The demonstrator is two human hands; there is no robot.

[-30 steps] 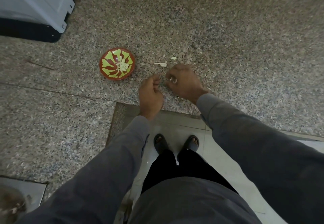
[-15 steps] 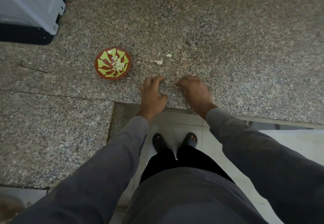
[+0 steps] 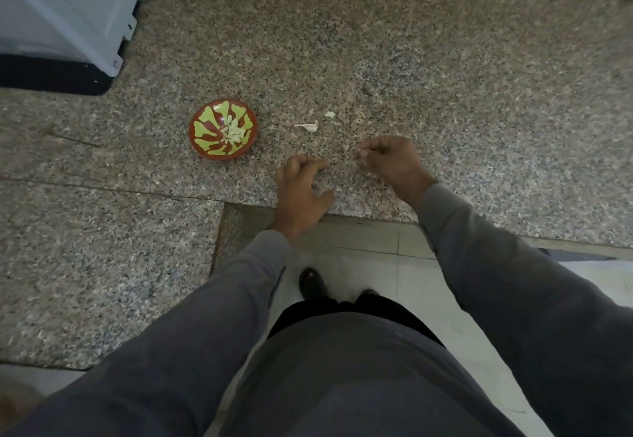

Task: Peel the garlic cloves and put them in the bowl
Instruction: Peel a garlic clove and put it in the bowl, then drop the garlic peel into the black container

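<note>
Dim, flat light without hard shadows; wide-angle bending and softness toward edges.

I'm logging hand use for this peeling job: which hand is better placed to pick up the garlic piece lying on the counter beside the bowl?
Probably the right hand. Its fingertips lie nearest the garlic piece, and it seems to hold nothing. The left hand rests spread on the counter, further back from the piece.

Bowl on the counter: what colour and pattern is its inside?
The bowl is red-brown inside with yellow-green leaf-like shapes fanning out from the centre, seen in the head view.
</note>
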